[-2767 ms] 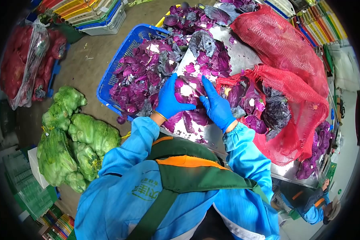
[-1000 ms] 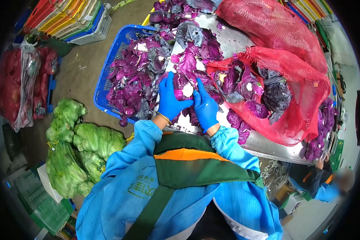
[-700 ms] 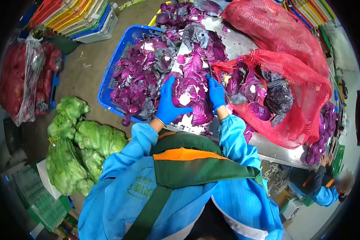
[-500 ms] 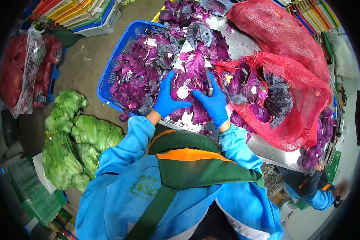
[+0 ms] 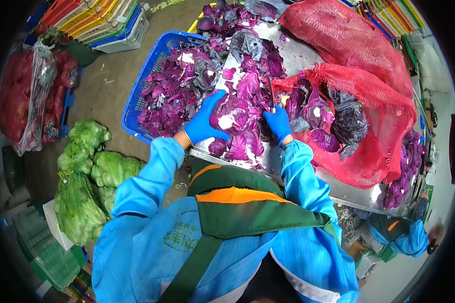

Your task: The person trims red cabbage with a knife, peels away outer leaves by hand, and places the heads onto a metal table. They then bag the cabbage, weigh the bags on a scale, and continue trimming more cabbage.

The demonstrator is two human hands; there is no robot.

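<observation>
In the head view my gloved left hand [image 5: 203, 123] grips the left side of a red cabbage [image 5: 240, 112], thumb below and fingers above. The cabbage shows a pale cut stem end and rests among loose purple leaves [image 5: 245, 145] on the metal table [image 5: 306, 55]. To the right of it, my gloved right hand [image 5: 278, 124] is closed around the handle of a knife [image 5: 271, 93], whose blade points away from me. Just beyond the right hand lies an open red mesh sack [image 5: 384, 131] with red cabbages in it.
A blue crate [image 5: 132, 108] full of purple trimmings stands at the left. Another filled mesh sack [image 5: 349, 38] lies at the back right. Bagged green vegetables [image 5: 81, 202] sit on the floor at left. A co-worker [image 5: 402, 235] is at far right.
My right hand has moved slightly right with the knife, away from the cabbage. My left hand has shifted a little left and stays on the cabbage, whose cut end has turned slightly.
</observation>
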